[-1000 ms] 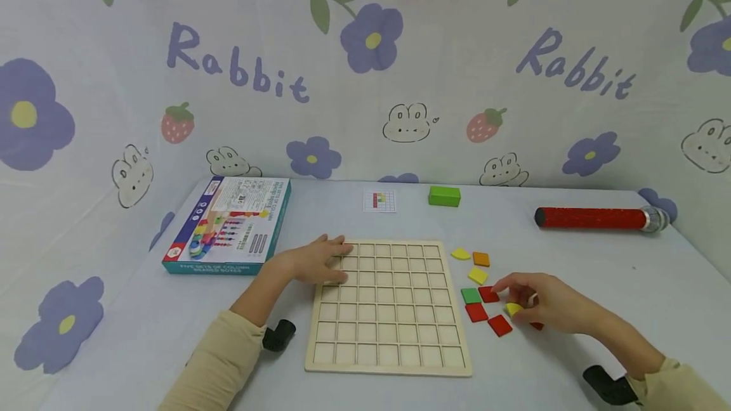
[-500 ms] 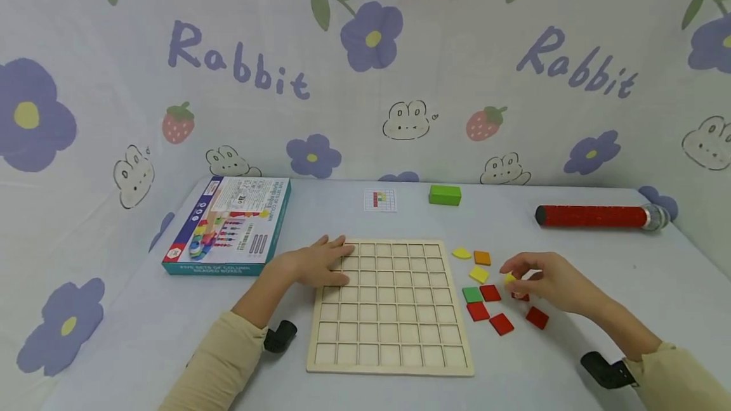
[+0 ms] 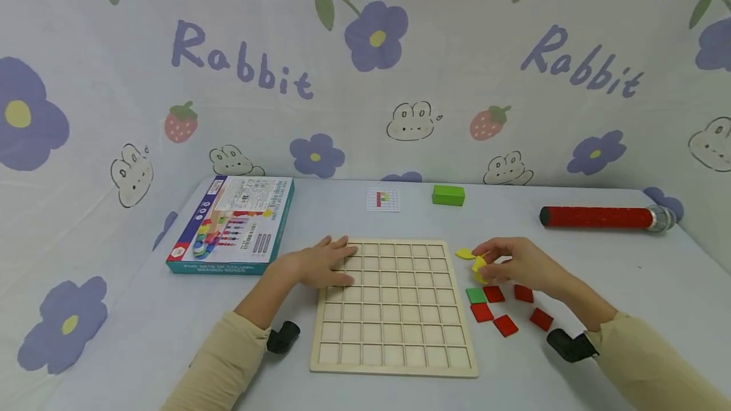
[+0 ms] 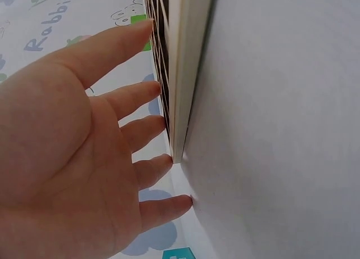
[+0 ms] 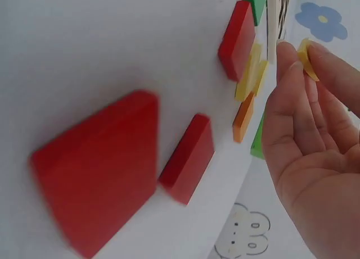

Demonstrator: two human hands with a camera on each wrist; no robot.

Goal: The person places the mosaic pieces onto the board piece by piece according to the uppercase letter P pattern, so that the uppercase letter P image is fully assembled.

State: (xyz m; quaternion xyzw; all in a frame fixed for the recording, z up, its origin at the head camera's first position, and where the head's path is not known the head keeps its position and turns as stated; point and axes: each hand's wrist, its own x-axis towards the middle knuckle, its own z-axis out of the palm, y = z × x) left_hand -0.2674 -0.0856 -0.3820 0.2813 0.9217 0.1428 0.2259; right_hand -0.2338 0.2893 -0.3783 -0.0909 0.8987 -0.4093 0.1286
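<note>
While your left hand (image 3: 320,265) lies flat, fingers straight, on the top-left corner of the grid board (image 3: 394,309), your right hand (image 3: 516,265) pinches a yellow tile (image 3: 478,266) between thumb and fingertips, just right of the board's upper edge. Beside that tile lies another yellow piece (image 3: 462,253) on the table (image 3: 143,322). Below your right hand sit a green tile (image 3: 476,295) and five red tiles (image 3: 506,325), all near the board's right side. From the right wrist you also see an orange tile (image 5: 243,117) under your fingers. Farther back lie a box (image 3: 234,224), a pattern card (image 3: 383,200), a green block (image 3: 448,195) and a red tube (image 3: 599,217).
</note>
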